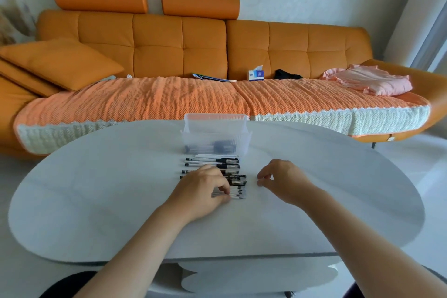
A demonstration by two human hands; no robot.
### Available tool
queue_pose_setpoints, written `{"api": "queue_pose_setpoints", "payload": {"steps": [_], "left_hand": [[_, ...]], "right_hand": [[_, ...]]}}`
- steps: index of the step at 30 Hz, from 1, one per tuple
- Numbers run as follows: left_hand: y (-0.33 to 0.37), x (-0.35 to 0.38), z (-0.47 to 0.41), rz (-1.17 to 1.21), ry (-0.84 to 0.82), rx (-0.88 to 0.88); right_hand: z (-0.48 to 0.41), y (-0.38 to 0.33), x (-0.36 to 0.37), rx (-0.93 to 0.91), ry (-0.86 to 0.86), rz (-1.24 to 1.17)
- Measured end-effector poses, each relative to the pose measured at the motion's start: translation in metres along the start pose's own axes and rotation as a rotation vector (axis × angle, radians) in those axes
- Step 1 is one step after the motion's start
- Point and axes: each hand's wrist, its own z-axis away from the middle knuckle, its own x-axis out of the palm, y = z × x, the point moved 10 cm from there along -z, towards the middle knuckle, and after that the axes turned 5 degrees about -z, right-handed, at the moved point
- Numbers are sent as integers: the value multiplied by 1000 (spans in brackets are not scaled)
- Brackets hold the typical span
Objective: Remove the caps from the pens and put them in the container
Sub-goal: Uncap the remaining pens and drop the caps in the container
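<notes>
A row of several black-and-white pens (214,166) lies side by side in the middle of the white oval table (96,201). Just behind them stands a clear plastic container (216,135) with a few dark pens lying in its bottom. My left hand (202,191) lies over the nearer pens, and its fingertips pinch the nearest pen (235,195) of the row. My right hand (281,179) hovers just right of the pens' ends, fingers loosely curled, thumb and forefinger close together; nothing shows between them.
An orange sofa (169,55) with a ribbed orange cover runs behind the table. On it lie a tissue box (256,74), a pink cloth (370,80), a dark item (287,74) and a cushion (60,63). White floor shows at the right.
</notes>
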Motion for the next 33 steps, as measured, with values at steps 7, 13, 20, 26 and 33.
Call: {"api": "queue_pose_setpoints", "payload": {"steps": [7, 13, 20, 26, 33], "left_hand": [[6, 5, 2, -30, -23, 29], [16, 6, -1, -72, -32, 88], [-2, -6, -2, 11, -6, -51], [-13, 0, -1, 141, -59, -119], [-11, -2, -1, 180, -27, -102]], "right_hand": [[0, -9, 2, -40, -26, 26], [1, -17, 0, -63, -43, 12], [9, -27, -3, -113, -30, -34], [15, -42, -11, -176, -11, -343], [15, -45, -9, -140, 1, -430]]}}
